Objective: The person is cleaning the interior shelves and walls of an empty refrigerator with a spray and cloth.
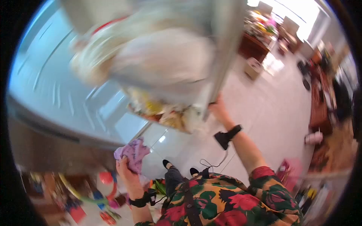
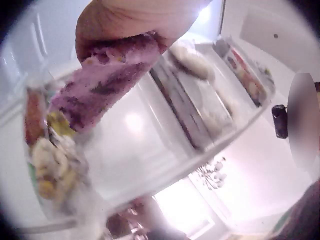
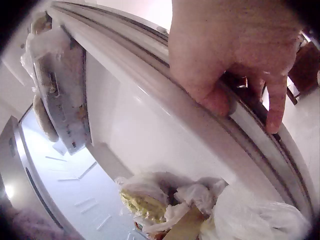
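Note:
A refrigerator door (image 1: 228, 49) stands open in front of me, and my right hand (image 1: 220, 111) grips its edge. In the right wrist view the thumb lies on the inner side of the door's rim, with the fingers (image 3: 276, 107) over the outer side. Low on the left, my left hand (image 1: 127, 172) holds a crumpled purple patterned cloth (image 1: 135, 150). The left wrist view shows this cloth (image 2: 102, 85) bunched under the hand, with door shelves behind it. Plastic-bagged food (image 1: 166, 56), blurred in the head view, fills an upper door shelf; more bags (image 3: 190, 200) sit lower.
The pale refrigerator interior (image 1: 49, 75) is on the left. Colourful toys and clutter (image 1: 90, 196) lie at the lower left. A box (image 1: 253, 67) stands on the tiled floor (image 1: 279, 98), with a wooden cabinet (image 1: 320, 100) along the right side. A cable (image 1: 215, 165) hangs near my feet.

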The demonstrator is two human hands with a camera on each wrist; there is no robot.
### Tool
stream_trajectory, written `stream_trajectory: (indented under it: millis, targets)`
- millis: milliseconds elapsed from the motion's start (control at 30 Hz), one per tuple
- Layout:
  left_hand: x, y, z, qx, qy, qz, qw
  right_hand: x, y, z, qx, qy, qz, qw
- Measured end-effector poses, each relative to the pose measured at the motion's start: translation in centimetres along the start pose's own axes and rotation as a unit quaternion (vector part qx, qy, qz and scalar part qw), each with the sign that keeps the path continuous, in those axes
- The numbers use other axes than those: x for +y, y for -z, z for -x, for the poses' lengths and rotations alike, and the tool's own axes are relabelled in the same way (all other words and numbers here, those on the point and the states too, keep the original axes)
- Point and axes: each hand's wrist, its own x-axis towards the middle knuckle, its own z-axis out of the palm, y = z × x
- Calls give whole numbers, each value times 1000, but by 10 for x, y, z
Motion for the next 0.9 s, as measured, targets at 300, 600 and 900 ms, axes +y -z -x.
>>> stream_trajectory:
  millis: [300,600,900]
  targets:
    - [-46,-153,13,-163,-150,-201,954,-31,-5,46,37,40,84,995]
    - [-143,-183,-37,-101,-267,-308,908,45,51,-18,-117,181,-38,976]
    - [-171,-246,-37,-15,-120,-446,887,363,113,-40,-57,-223,313,921]
